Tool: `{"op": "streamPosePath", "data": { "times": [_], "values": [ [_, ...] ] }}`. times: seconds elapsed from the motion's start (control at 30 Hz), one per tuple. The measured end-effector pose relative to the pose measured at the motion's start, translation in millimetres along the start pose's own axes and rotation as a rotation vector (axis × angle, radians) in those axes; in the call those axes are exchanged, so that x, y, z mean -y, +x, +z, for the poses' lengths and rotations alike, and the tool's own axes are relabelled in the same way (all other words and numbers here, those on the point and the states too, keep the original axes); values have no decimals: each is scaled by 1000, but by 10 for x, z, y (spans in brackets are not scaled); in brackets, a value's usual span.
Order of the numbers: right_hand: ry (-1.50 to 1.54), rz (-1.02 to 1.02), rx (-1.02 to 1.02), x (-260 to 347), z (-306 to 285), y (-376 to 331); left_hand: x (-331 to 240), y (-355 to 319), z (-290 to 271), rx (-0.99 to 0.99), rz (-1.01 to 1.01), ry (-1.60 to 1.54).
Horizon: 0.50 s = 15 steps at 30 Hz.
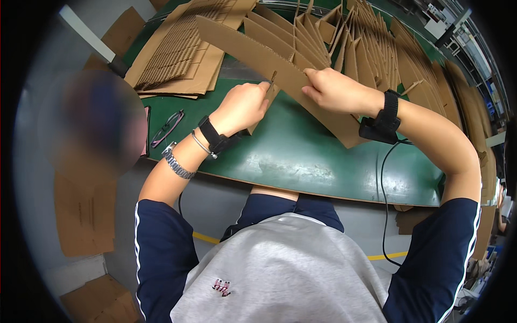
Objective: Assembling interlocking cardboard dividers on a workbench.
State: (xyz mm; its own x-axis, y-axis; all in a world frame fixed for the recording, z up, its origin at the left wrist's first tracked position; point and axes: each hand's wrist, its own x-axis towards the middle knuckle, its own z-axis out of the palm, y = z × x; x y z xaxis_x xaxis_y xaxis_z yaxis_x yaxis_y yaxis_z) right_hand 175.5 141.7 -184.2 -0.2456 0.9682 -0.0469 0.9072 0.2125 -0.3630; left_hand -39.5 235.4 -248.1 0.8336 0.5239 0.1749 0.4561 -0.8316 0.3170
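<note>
A long brown cardboard strip stands on edge, slanting from the upper left down to the right over the green table. My right hand is closed on its upper edge, thumb on the near side. At a slot in the strip, a second cardboard strip meets it crosswise. My left hand is closed round this second strip, mostly covering it. How deep the two pieces sit in each other I cannot tell. Behind the long strip stand several cardboard dividers, interlocked and partly folded.
Flat slotted cardboard sheets lie stacked at the far left. Eyeglasses rest near the table's left edge. A black cable hangs from my right wrist band over the front edge. A blurred person is at the left.
</note>
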Motion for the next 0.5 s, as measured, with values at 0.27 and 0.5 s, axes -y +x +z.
{"op": "streamPosePath", "data": {
  "times": [0.27, 0.5],
  "values": [
    [-41, 37, 90, 127, -138, 32, -14, -9, 2, 0, 20, -26],
    [-59, 36, 147, 8, -198, 26, -53, -23, -25, -39, 31, -77]
  ]
}}
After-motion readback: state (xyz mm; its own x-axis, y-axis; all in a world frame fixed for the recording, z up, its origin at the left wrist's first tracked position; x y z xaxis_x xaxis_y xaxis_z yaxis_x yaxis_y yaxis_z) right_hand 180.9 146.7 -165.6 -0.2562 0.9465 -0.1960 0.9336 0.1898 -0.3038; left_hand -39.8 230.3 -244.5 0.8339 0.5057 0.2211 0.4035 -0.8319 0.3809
